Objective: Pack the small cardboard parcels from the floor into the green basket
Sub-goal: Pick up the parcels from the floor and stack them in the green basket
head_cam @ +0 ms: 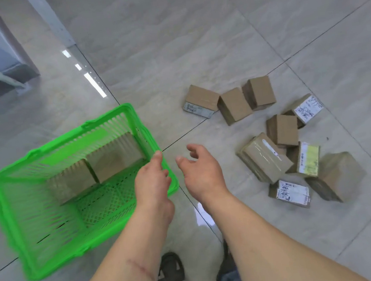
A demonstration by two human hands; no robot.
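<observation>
The green basket [14,224] sits on the floor at the left, with two brown cardboard parcels [94,171] side by side against its far wall. My left hand [153,182] hovers over the basket's right rim, fingers loosely apart, holding nothing. My right hand [201,169] hangs open just right of the basket, palm turned left, empty. Several small cardboard parcels [265,160] lie scattered on the floor to the right, some bearing white labels, one wrapped in clear tape.
Glossy grey floor tiles [191,45] with dark grout lines surround everything. A wall and doorway base [17,68] stand at the far left. My sandalled feet [172,279] show at the bottom edge.
</observation>
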